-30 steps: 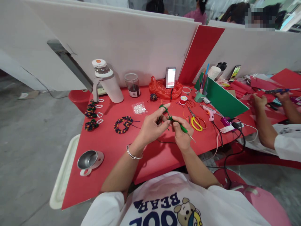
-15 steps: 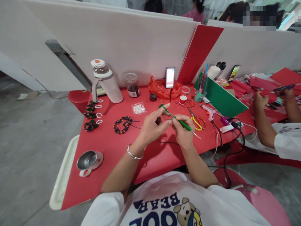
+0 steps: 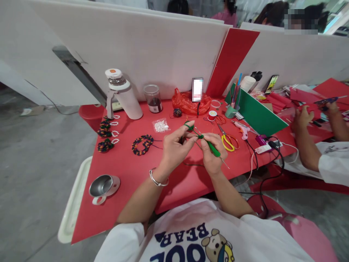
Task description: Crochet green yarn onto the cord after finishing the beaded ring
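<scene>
Above the red table, my right hand (image 3: pixel 213 154) is closed around a crochet hook (image 3: pixel 213 149) with a green handle, its thin metal end sticking out past the palm. Green yarn (image 3: pixel 188 126) loops over the raised forefinger of my left hand (image 3: pixel 177 143) and runs to a small green stitched piece (image 3: pixel 201 137) between both hands. The left thumb and a finger pinch at that piece. A braided dark multicoloured ring (image 3: pixel 142 145) lies to the left of my hands, beside a bag of white beads (image 3: pixel 161 126).
Yellow-handled scissors (image 3: pixel 227 142), a red thread spool (image 3: pixel 212 115) and a pink glue gun (image 3: pixel 242 130) lie to the right. A bottle (image 3: pixel 125 98), a jar (image 3: pixel 153 99) and a steel cup (image 3: pixel 104 188) stand left. A co-worker's hand (image 3: pixel 303 118) holds red material.
The crochet hook has turned a little in my right hand, and its front tip now shows beyond the green piece. My left wrist has shifted slightly right.
</scene>
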`<action>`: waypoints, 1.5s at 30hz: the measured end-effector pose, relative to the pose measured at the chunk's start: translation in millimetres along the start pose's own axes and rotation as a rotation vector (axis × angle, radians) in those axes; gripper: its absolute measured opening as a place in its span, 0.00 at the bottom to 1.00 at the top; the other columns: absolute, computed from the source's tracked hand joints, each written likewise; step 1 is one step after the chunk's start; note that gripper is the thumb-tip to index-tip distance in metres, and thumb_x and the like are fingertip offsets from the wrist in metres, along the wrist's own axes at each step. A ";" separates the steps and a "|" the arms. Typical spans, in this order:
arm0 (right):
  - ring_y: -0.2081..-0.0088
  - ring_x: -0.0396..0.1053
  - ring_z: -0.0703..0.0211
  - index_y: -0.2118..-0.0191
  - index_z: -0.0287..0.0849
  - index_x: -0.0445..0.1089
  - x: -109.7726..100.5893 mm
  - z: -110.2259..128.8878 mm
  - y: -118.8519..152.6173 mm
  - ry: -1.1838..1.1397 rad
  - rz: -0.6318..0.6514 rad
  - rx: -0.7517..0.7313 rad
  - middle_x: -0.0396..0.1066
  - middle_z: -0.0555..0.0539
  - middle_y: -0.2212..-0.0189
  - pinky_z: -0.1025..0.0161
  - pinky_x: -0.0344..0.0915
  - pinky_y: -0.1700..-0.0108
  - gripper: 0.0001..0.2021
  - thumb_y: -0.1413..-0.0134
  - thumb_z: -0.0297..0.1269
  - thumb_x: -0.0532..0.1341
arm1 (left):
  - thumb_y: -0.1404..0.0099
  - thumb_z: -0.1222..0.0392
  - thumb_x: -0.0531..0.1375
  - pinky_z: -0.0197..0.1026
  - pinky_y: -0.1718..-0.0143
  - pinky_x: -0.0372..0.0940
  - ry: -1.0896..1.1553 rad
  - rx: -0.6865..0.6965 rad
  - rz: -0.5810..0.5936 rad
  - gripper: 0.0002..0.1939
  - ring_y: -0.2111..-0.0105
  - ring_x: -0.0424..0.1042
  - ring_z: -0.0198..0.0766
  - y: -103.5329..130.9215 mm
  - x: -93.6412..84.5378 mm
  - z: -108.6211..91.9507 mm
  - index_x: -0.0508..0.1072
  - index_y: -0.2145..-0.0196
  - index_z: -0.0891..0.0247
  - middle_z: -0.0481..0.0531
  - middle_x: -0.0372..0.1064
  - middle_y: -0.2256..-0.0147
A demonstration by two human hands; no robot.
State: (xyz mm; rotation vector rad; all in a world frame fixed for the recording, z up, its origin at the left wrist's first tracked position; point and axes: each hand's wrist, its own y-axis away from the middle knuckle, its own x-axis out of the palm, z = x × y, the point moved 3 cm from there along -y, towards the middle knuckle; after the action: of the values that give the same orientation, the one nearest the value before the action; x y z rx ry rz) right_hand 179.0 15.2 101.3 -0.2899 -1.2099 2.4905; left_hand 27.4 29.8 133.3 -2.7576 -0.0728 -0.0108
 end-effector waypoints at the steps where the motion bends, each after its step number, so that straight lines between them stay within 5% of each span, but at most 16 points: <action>1: 0.54 0.78 0.58 0.52 0.51 0.78 -0.5 0.7 -0.3 0.022 0.018 -0.030 0.80 0.48 0.58 0.55 0.77 0.50 0.10 0.35 0.30 0.66 | 0.40 0.61 0.71 0.34 0.76 0.57 0.032 -0.034 0.003 0.24 0.78 0.62 0.28 -0.8 -0.5 0.0 0.81 0.45 0.62 0.49 0.78 0.72; 5: 0.55 0.78 0.56 0.50 0.53 0.79 -2.7 0.5 1.7 0.082 0.052 -0.147 0.81 0.47 0.55 0.52 0.77 0.52 0.11 0.34 0.32 0.66 | 0.45 0.57 0.75 0.33 0.75 0.59 0.207 -0.187 0.086 0.33 0.77 0.65 0.29 -4.8 -1.6 1.1 0.79 0.42 0.65 0.47 0.75 0.74; 10: 0.56 0.79 0.52 0.53 0.56 0.80 -5.7 -7.9 3.8 0.035 0.073 -0.103 0.82 0.48 0.57 0.46 0.77 0.52 0.08 0.37 0.37 0.68 | 0.50 0.56 0.78 0.33 0.80 0.52 0.358 -0.341 0.133 0.39 0.81 0.59 0.26 -8.7 -4.2 6.0 0.78 0.42 0.66 0.43 0.69 0.78; 16: 0.60 0.79 0.52 0.58 0.57 0.83 -7.3 -15.4 -7.0 -0.148 0.188 -0.008 0.83 0.48 0.60 0.46 0.76 0.54 0.05 0.39 0.44 0.70 | 0.51 0.61 0.77 0.33 0.74 0.59 0.316 -0.280 0.113 0.36 0.75 0.67 0.30 -11.3 -7.2 5.1 0.79 0.43 0.66 0.46 0.73 0.76; 19: 0.59 0.79 0.53 0.56 0.58 0.83 -7.2 -12.9 -13.5 -0.205 0.218 0.007 0.83 0.49 0.61 0.49 0.75 0.55 0.07 0.38 0.39 0.69 | 0.49 0.62 0.75 0.33 0.73 0.59 0.246 -0.227 0.089 0.34 0.75 0.67 0.30 -10.5 -7.3 1.7 0.79 0.43 0.66 0.46 0.74 0.75; 23: 0.57 0.79 0.54 0.50 0.56 0.81 -7.4 -6.5 -16.9 -0.140 0.223 -0.063 0.83 0.48 0.59 0.51 0.74 0.53 0.13 0.36 0.32 0.66 | 0.45 0.64 0.71 0.34 0.75 0.56 0.156 -0.169 0.049 0.30 0.77 0.63 0.29 -8.8 -6.4 -1.1 0.79 0.43 0.65 0.46 0.74 0.75; 29: 0.59 0.79 0.53 0.53 0.51 0.81 -5.8 -2.6 -12.5 0.035 0.185 -0.056 0.82 0.46 0.61 0.50 0.76 0.55 0.09 0.36 0.35 0.65 | 0.44 0.64 0.71 0.34 0.76 0.54 0.134 -0.147 0.019 0.29 0.78 0.60 0.27 -7.5 -5.2 -1.7 0.79 0.43 0.64 0.45 0.73 0.75; 36: 0.57 0.78 0.55 0.48 0.55 0.80 4.1 1.1 5.8 0.044 0.046 -0.062 0.80 0.47 0.60 0.51 0.77 0.53 0.13 0.34 0.33 0.64 | 0.48 0.59 0.76 0.33 0.76 0.57 0.362 -0.261 0.048 0.37 0.78 0.62 0.28 -7.5 -1.0 -0.7 0.77 0.40 0.63 0.43 0.71 0.76; 40: 0.58 0.78 0.53 0.49 0.55 0.80 6.8 -1.6 11.8 0.055 0.038 -0.024 0.79 0.46 0.59 0.50 0.78 0.54 0.11 0.34 0.37 0.64 | 0.53 0.58 0.78 0.33 0.82 0.46 0.506 -0.400 0.078 0.41 0.83 0.53 0.24 -9.6 -2.5 3.8 0.76 0.41 0.65 0.42 0.70 0.77; 45: 0.58 0.78 0.53 0.51 0.56 0.81 0.6 -12.5 10.6 -0.058 0.098 0.015 0.80 0.47 0.58 0.50 0.79 0.54 0.10 0.35 0.39 0.66 | 0.55 0.61 0.78 0.33 0.82 0.45 0.546 -0.453 0.120 0.39 0.83 0.53 0.23 -13.2 -8.5 5.7 0.78 0.44 0.66 0.41 0.68 0.78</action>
State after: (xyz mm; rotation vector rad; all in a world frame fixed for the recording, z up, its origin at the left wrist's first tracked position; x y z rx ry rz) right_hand 180.2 18.4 85.2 -0.2810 -1.2269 2.6081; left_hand 18.2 43.6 132.8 -3.0836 0.2724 -0.8358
